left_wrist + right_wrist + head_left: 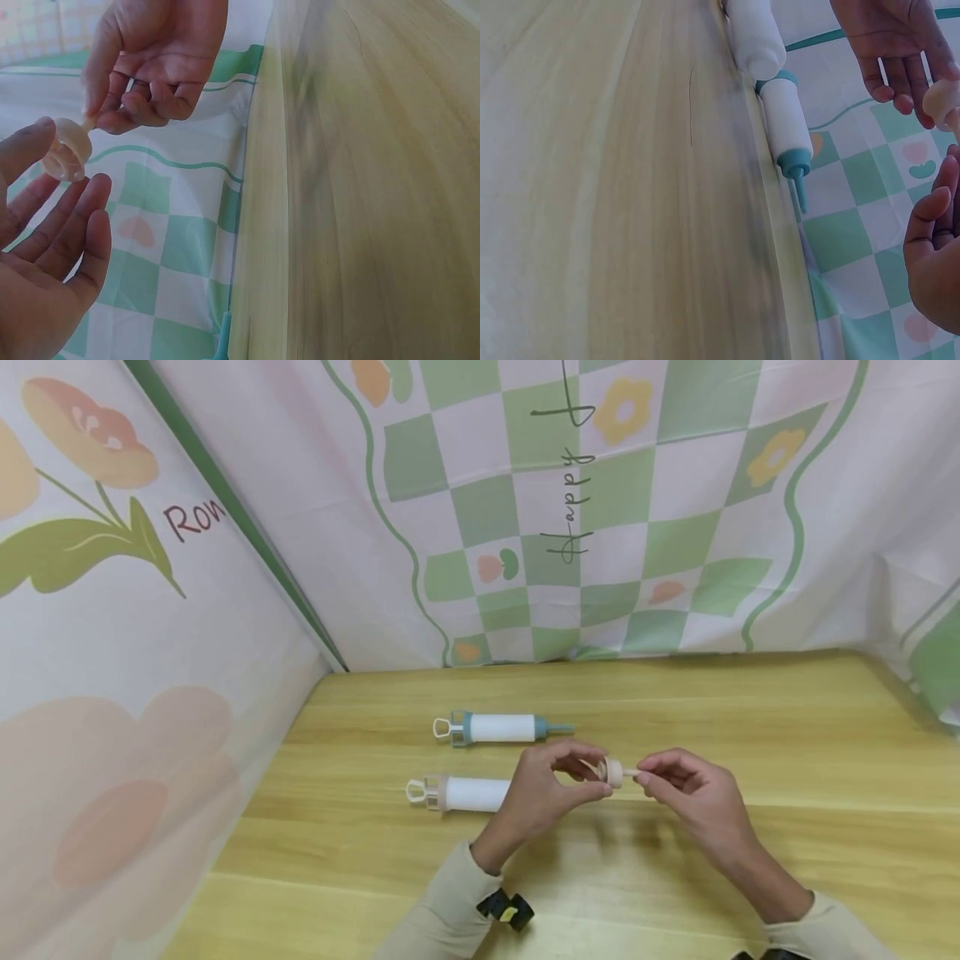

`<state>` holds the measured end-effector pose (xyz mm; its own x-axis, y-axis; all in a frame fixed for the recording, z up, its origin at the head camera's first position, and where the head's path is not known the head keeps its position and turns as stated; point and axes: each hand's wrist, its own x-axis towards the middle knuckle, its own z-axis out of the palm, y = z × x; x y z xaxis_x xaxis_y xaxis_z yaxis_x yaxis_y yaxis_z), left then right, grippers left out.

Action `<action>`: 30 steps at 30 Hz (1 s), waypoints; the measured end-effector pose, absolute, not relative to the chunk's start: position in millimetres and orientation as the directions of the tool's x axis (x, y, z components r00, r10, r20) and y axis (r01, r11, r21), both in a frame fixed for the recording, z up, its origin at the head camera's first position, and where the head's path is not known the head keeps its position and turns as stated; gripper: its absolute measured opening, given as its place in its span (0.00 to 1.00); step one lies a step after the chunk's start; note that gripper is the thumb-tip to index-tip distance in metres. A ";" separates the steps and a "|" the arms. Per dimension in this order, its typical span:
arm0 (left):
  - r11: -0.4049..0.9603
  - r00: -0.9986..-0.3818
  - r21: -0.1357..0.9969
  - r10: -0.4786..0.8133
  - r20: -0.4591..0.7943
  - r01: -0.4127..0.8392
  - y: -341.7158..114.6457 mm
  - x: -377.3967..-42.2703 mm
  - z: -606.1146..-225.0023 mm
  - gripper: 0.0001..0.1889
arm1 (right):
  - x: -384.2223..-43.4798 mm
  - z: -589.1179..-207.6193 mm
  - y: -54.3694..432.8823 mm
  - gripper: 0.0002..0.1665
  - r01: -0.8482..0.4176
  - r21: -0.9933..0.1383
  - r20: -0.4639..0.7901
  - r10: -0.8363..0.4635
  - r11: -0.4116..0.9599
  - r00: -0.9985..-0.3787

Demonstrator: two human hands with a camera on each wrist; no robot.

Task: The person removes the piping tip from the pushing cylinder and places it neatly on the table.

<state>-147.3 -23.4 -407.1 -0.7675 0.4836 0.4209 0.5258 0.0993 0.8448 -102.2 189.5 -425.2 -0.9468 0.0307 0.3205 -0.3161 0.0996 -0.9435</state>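
Note:
Between the two hands is a small beige nozzle cap (614, 773) with a wide round collar and a thin spout. My left hand (546, 787) pinches the collar between thumb and fingers. From the other side, the thumb and index finger of my right hand (701, 802) pinch the spout. The left wrist view shows the collar's hollow open end (60, 159) turned toward the left palm. Behind the left hand lies a white syringe-like tube (474, 794) with beige fittings and a loop handle; its right end is hidden in the head view, while the right wrist view shows a white rounded end (765, 61).
A second white tube (502, 727) with teal end fittings, a loop handle and a thin teal spout lies farther back on the wooden table (337, 852). Printed cloth (615, 527) hangs along the table's back edge, and another printed cloth (135, 693) hangs at the left.

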 end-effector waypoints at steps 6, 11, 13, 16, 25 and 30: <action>0.093 -0.774 0.852 0.478 0.415 0.515 -23.4 -146.3 -407.4 0.15 | -103.3 -424.8 185.4 0.05 -0.314 -0.945 0.317 0.032 0.088 -0.948; 0.086 -0.777 0.858 0.477 0.411 0.506 -24.1 -146.6 -408.0 0.15 | -103.2 -423.6 181.8 0.05 -0.310 -0.946 0.314 0.033 0.090 -0.949; 0.089 -0.779 0.858 0.474 0.410 0.506 -24.4 -146.9 -408.6 0.14 | -103.1 -423.1 180.8 0.04 -0.318 -0.944 0.321 0.028 0.089 -0.947; 0.093 -0.783 0.857 0.466 0.412 0.507 -24.7 -147.0 -409.7 0.14 | -103.3 -422.7 179.4 0.04 -0.334 -0.940 0.336 0.021 0.072 -0.941; 0.098 -0.782 0.850 0.456 0.424 0.518 -25.4 -145.8 -410.0 0.16 | -103.4 -421.3 174.6 0.04 -0.335 -0.940 0.336 0.017 0.060 -0.942; 0.079 -0.789 0.858 0.442 0.426 0.508 -26.1 -144.9 -409.5 0.15 | -102.7 -420.3 173.1 0.04 -0.337 -0.941 0.338 0.008 0.018 -0.941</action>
